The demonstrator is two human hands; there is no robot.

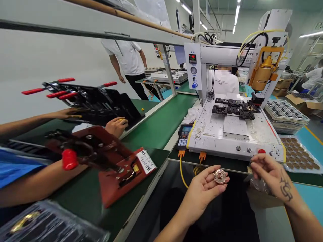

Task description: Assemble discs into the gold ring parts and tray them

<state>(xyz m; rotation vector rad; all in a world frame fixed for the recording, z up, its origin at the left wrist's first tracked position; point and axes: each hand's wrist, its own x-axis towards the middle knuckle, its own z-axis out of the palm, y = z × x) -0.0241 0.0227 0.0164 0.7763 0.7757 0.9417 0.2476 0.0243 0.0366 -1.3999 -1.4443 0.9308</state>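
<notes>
A round rose-gold watch case [220, 176] rests on the fingers of my left hand [203, 190], with the thumb against its lower edge. Its ring-shaped inside faces up. My right hand [267, 174] is held apart from it, close to the front right corner of the white bench machine [214, 134]. The fingers there are curled together in a pinch; what they hold, if anything, is too small to make out. Below that hand sits a cardboard box [264, 198] with clear plastic. Black fixtures [234, 108] lie on the machine's bed, one bearing a round gold part [250, 108].
A red toggle-clamp press [118, 168] stands at left, near a co-worker's arms and black clamp fixtures [101, 104]. A keypad controller [184, 136] with a yellow cable lies beside the machine. Stacked trays [287, 114] and a sheet of brown discs [300, 154] sit at right.
</notes>
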